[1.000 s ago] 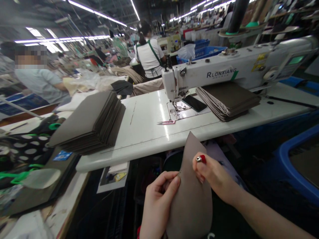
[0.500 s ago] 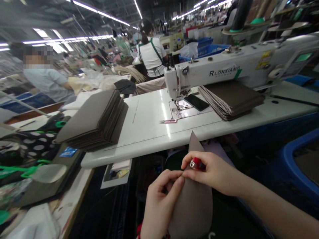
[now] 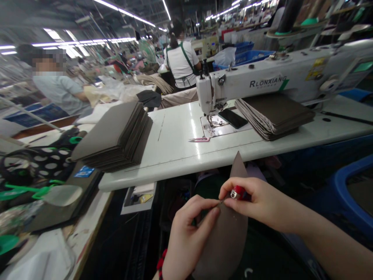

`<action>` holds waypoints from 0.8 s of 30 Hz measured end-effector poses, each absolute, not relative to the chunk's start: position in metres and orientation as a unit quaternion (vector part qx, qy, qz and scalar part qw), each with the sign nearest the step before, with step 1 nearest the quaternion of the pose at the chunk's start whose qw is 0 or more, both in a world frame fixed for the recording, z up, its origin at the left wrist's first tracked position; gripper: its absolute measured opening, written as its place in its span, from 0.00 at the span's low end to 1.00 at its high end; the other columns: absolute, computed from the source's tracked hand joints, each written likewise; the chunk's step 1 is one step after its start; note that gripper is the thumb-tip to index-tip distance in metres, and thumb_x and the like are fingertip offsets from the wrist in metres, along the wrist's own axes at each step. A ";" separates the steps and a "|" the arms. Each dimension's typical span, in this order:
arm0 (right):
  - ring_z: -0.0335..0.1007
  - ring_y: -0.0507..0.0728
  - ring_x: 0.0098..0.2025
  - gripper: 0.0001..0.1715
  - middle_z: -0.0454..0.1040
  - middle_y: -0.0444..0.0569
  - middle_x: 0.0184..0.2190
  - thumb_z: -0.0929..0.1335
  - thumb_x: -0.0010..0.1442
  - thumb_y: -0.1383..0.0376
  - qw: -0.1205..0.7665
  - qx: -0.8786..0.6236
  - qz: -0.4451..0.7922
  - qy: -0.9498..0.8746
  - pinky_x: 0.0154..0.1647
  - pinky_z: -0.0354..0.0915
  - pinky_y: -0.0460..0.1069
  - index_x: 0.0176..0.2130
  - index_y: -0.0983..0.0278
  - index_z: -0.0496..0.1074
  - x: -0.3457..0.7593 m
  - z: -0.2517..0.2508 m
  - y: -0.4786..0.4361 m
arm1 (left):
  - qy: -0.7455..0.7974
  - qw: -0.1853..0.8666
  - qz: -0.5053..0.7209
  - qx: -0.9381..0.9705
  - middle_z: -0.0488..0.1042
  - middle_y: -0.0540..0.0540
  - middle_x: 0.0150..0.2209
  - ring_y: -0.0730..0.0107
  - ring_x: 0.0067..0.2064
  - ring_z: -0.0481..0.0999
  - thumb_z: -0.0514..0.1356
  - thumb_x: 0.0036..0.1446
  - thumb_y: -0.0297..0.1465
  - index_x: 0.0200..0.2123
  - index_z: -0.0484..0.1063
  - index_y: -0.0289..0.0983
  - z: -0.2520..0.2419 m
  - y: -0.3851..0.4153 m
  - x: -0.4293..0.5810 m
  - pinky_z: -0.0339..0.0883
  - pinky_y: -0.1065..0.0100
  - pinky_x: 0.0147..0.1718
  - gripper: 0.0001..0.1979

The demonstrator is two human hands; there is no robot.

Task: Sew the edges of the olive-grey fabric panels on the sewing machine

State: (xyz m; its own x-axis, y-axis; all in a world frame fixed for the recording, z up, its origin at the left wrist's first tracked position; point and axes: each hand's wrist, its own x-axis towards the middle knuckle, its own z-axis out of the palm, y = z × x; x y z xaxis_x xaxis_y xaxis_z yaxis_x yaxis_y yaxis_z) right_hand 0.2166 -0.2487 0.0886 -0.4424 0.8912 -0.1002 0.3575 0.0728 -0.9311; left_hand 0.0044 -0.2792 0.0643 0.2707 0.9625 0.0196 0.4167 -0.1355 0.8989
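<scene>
A single head-worn camera supplied the view. It was aimed forward and obliquely down from above the person's hands (image 3: 189, 233), which lay near the lens at lower centre. The worktop (image 3: 175, 130) and sewing machine (image 3: 239, 83) occupied the middle range; ceiling lights (image 3: 125, 13) marked the distant background, upper frame.

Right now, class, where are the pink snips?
In the head view, the pink snips lie near the centre, on the white tabletop, in front of the sewing machine and left of the phone.
</scene>
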 end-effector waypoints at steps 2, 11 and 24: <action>0.68 0.52 0.31 0.07 0.75 0.42 0.31 0.67 0.59 0.65 0.270 -0.463 0.495 -0.684 0.31 0.60 0.45 0.39 0.59 0.74 0.216 0.087 -0.251 | 0.497 0.403 0.335 0.692 0.74 0.47 0.36 0.68 0.36 0.72 0.60 0.61 0.31 0.42 0.77 0.43 0.064 -0.279 0.004 0.64 0.72 0.33 0.08; 0.70 0.54 0.33 0.07 0.76 0.41 0.32 0.68 0.58 0.64 0.261 -0.485 0.477 -0.685 0.33 0.61 0.46 0.39 0.56 0.74 0.215 0.083 -0.257 | 0.477 0.379 0.332 0.720 0.73 0.48 0.35 0.70 0.36 0.72 0.59 0.62 0.30 0.42 0.77 0.44 0.069 -0.280 0.002 0.65 0.74 0.34 0.08; 0.70 0.56 0.30 0.05 0.75 0.44 0.27 0.68 0.59 0.61 0.228 -0.515 0.432 -0.704 0.28 0.58 0.47 0.34 0.59 0.74 0.222 0.084 -0.252 | 0.506 0.573 0.274 0.584 0.73 0.48 0.30 0.72 0.28 0.65 0.62 0.57 0.39 0.42 0.78 0.40 0.054 -0.263 0.004 0.56 0.73 0.26 0.13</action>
